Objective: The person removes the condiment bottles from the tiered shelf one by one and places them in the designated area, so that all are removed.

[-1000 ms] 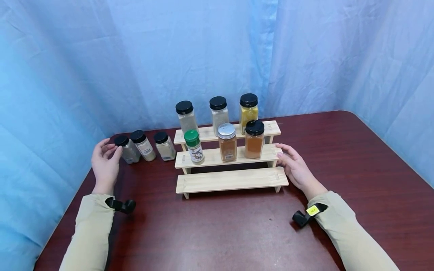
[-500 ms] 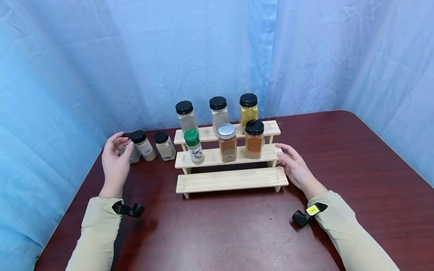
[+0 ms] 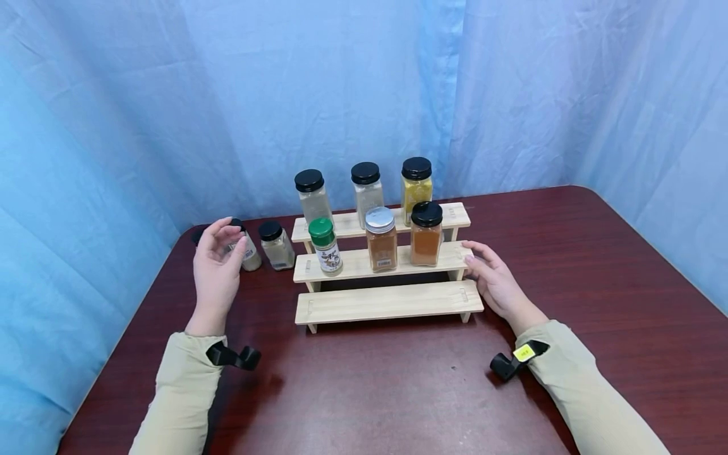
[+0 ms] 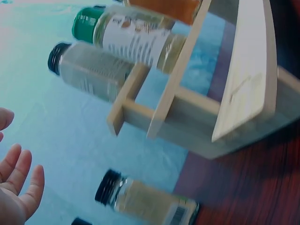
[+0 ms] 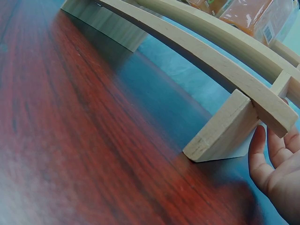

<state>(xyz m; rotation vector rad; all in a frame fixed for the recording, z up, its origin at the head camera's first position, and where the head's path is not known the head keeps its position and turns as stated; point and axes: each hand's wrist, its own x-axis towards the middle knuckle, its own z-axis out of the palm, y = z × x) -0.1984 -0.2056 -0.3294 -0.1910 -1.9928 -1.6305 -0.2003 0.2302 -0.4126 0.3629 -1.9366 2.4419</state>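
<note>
My left hand (image 3: 217, 278) hovers in front of the small jars at the left, fingers loosely bent and holding nothing. It hides most of a black-lidded jar and part of a labelled jar (image 3: 251, 256). A third black-lidded jar (image 3: 278, 250) stands between it and the rack. In the left wrist view, the fingers (image 4: 18, 164) are apart from the jar (image 4: 154, 201). At the right end of the three-tier wooden rack (image 3: 387, 304), my right hand (image 3: 500, 287) rests its relaxed fingers against the middle tier's end; in the right wrist view the fingertips are partly hidden by the rack.
Three black-lidded jars, one of them yellow (image 3: 418, 189), stand on the top tier. The middle tier bears a green-capped shaker (image 3: 328, 249), a silver-lidded jar (image 3: 381, 243) and an orange-brown jar (image 3: 426, 237). Blue curtains (image 3: 318, 95) hang behind the dark red table (image 3: 370, 385).
My left hand has moved right from beside the leftmost jar, passing in front of it toward the middle small jar. My right hand and the rack have stayed in place.
</note>
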